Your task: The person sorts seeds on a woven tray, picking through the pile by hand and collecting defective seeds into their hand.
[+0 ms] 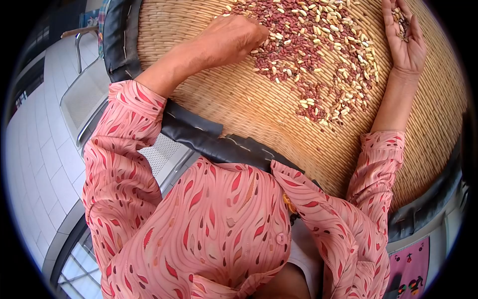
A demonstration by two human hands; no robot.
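On the broad woven tray (224, 104), red and cream-yellow beans (311, 55) lie loosely spread from the far middle toward the right. The left hand (236, 40) is curled palm-down at the left edge of the beans; its fingertips are hidden, so whether they are pinched together cannot be told. At far right, the right hand (408, 50) is palm-up and apart, loosely cupped under a small heap of darker beans (400, 25). A black stitched rim (239, 152) borders the tray on the near side, just beside the pink patterned shirt (214, 214).

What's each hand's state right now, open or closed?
Left hand: fingers curled down at the loose beans; fingertips hidden, grip can't be told.
Right hand: open, palm up, cupping some dark beans.
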